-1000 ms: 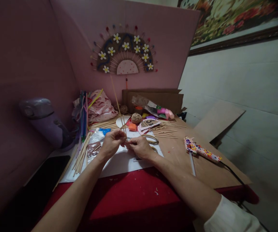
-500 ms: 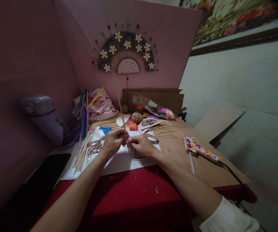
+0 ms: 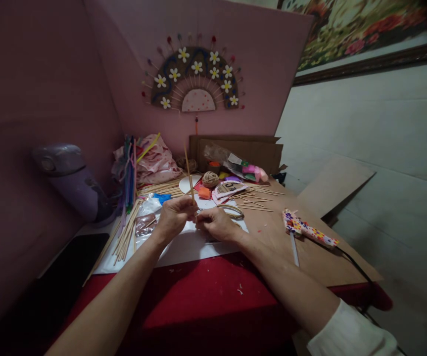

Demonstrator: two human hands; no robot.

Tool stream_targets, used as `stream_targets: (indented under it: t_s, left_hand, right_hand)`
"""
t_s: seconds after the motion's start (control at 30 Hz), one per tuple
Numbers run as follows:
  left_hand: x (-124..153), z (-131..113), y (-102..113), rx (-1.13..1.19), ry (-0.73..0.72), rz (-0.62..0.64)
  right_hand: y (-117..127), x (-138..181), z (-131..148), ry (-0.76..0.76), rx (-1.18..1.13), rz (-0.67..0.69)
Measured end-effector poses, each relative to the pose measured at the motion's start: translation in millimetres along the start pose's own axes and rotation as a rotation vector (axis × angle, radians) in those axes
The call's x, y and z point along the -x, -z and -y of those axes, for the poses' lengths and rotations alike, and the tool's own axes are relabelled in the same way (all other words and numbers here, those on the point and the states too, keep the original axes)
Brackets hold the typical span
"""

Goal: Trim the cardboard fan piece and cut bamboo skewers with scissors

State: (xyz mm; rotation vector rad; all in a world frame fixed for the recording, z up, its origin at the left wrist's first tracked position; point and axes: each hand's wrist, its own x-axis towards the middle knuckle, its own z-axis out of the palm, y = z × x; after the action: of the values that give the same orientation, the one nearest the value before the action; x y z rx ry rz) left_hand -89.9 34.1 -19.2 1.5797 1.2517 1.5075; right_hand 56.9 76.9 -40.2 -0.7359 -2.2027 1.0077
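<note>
Above the white sheet (image 3: 187,248), both hands meet with their fingertips close together. My left hand (image 3: 176,215) pinches thin wooden sticks (image 3: 190,173) that stand nearly upright; I cannot tell exactly how many. At the lower end of these sticks, the fingers of my right hand (image 3: 215,222) are pressed together, and what they grip is hidden. Just behind the right hand lie scissors (image 3: 231,211), showing a looped handle. An orange packet (image 3: 205,193) and a ball of twine (image 3: 210,179) sit beyond the fingertips.
Loose wooden sticks (image 3: 127,237) lie left of the hands, near a dark phone-like slab (image 3: 74,259) and a purple bottle (image 3: 75,183). A flower-patterned glue gun (image 3: 308,231) rests on brown board (image 3: 268,247) at right. A decorated fan (image 3: 198,74) hangs behind.
Both hands hold almost the same place, and the upright sticks have shifted very slightly. The view itself has moved a little.
</note>
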Motion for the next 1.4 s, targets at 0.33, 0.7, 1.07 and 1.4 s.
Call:
stream_targets:
  t_s: [0.33, 0.7, 1.07, 1.4]
  left_hand:
    - [0, 1, -1, 0.021, 0.014, -0.002]
    - [0, -19, -7, 0.012, -0.094, -0.173]
    - [-4, -33, -17, 0.232, -0.097, -0.168]
    - [-4, -30, -13, 0.277, -0.144, -0.159]
  right_hand:
    - [-4, -2, -6, 0.044, -0.007, 0.004]
    - [-7, -2, -6, 0.048, 0.055, -0.039]
    - [-10, -4, -11, 0.105, 0.143, -0.067]
    - [-4, -2, 6, 0.033, 0.344, 0.009]
